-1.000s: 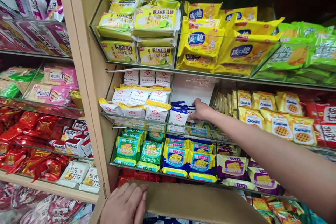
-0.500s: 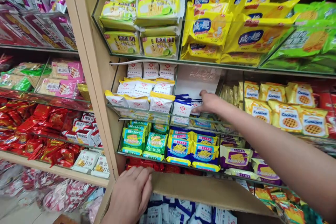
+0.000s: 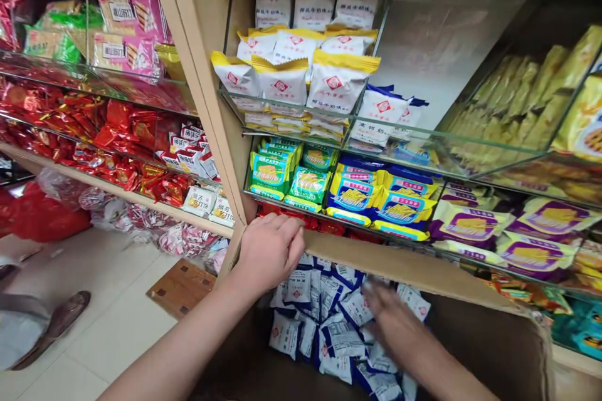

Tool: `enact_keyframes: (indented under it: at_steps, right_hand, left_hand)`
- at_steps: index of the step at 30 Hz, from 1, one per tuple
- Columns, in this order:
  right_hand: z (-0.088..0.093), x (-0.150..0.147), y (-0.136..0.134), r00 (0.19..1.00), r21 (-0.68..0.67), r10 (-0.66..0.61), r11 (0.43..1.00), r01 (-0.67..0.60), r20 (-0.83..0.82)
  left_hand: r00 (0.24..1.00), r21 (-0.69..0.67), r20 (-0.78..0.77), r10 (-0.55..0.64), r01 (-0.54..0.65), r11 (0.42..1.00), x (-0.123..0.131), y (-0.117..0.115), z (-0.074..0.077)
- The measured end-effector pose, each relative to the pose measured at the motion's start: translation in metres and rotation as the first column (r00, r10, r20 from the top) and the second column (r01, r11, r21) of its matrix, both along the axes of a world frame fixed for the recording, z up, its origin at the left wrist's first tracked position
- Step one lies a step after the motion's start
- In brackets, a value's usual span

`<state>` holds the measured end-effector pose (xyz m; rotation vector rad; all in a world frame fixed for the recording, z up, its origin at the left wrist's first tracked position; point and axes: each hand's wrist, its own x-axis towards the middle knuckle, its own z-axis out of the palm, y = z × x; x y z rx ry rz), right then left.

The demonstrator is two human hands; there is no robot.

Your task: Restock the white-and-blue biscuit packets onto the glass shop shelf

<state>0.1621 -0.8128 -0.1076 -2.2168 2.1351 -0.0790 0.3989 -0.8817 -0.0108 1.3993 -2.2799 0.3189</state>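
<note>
The left hand is laid over the far left corner of a box, its fingers folded down over the rim. The fingertips are hidden on the far side, but the cardboard appears to be gripped. Its forearm is cut off by the bottom edge of the view.

The right hand is held inside the box, over the white-and-blue packets heaped there. It is badly blurred by motion; how far the fingers are spread, and whether a packet is held by them, cannot be told. Some packets are covered by the hand and wrist, and the deeper ones are buried under those on top. The box's near side is cut off below, and much of its inside is lost in shadow.

On the shelf above, a few blue-edged packets are stood at the left of their compartment, just beside the yellow-edged packets. The lower parts of both groups are seen only through the glass front, and the rear blue-edged ones are partly covered by the foremost.

Under the green packs, only a strip of red wrappers is left visible above the box. At the right, a cookie pack is cut by the frame. At the lower left, a shoe is seen on the floor, its wearer mostly out of view.
</note>
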Motion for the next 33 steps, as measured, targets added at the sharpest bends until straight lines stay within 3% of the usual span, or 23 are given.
enact_keyframes:
  at_steps: [4, 9, 12, 14, 15, 16, 18, 19, 20, 23, 27, 31, 32, 33]
  right_hand:
    - [-0.009, -0.014, -0.035, 0.997, 0.093, -0.042, 0.995, 0.048, -0.060]
    - [-0.013, -0.027, -0.037, 0.997, 0.106, -0.077, 0.991, 0.080, -0.031]
    - [-0.001, -0.028, -0.028, 0.998, 0.065, -0.068, 0.996, 0.066, 0.018]
    - [0.010, -0.020, -0.018, 0.961, 0.071, -0.056, 0.997, 0.038, 0.270]
    - [0.015, -0.013, -0.011, 0.876, 0.103, -0.067, 0.994, 0.020, 0.477]
    - [0.020, -0.004, -0.005, 0.721, 0.149, -0.095, 0.989, -0.011, 0.686]
    - [0.029, 0.017, 0.009, 0.328, 0.213, -0.174, 0.973, -0.087, 0.929]
    - [0.033, 0.028, 0.014, 0.205, 0.214, -0.188, 0.970, -0.113, 0.961]
    - [0.036, 0.037, 0.018, 0.131, 0.201, -0.185, 0.972, -0.120, 0.974]
    - [0.042, 0.057, 0.023, 0.083, 0.185, -0.185, 0.983, 0.007, 0.979]
    - [0.041, 0.066, 0.017, 0.104, 0.174, -0.209, 0.945, 0.275, 0.972]
    - [0.034, 0.074, 0.018, 0.038, 0.120, -0.140, 0.940, 0.319, 0.989]
    - [0.032, 0.076, 0.020, 0.041, 0.096, -0.114, 0.946, 0.310, 0.993]
    - [0.030, 0.076, 0.022, 0.097, 0.050, -0.081, 0.955, 0.293, 0.992]
  left_hand:
    - [1.000, -0.010, 0.017, 0.008, -0.008, 1.000, -0.003, 0.003, 0.001]
    - [0.999, 0.016, -0.045, -0.016, 0.017, 1.000, 0.000, 0.001, 0.003]
    - [0.927, -0.111, -0.288, -0.241, 0.218, 0.970, 0.006, 0.012, -0.003]
    - [0.792, -0.211, -0.426, -0.438, 0.384, 0.899, 0.005, 0.029, -0.013]
    - [0.732, -0.192, -0.486, -0.478, 0.444, 0.875, 0.002, 0.040, -0.019]
    - [0.685, -0.129, -0.566, -0.458, 0.476, 0.870, -0.003, 0.050, -0.026]
    - [0.657, 0.179, -0.729, -0.193, 0.455, 0.872, -0.018, 0.068, -0.040]
    - [0.634, 0.309, -0.772, -0.055, 0.449, 0.838, -0.026, 0.073, -0.046]
    - [0.607, 0.407, -0.791, 0.068, 0.441, 0.800, -0.033, 0.077, -0.052]
    - [0.538, 0.476, -0.819, 0.201, 0.440, 0.762, -0.045, 0.076, -0.060]
    - [0.533, 0.431, -0.829, 0.168, 0.418, 0.800, -0.047, 0.070, -0.062]
    - [0.546, 0.392, -0.825, 0.146, 0.365, 0.845, -0.044, 0.070, -0.063]
    - [0.549, 0.376, -0.824, 0.136, 0.354, 0.856, -0.043, 0.071, -0.063]
    - [0.551, 0.356, -0.826, 0.123, 0.339, 0.871, -0.042, 0.072, -0.064]
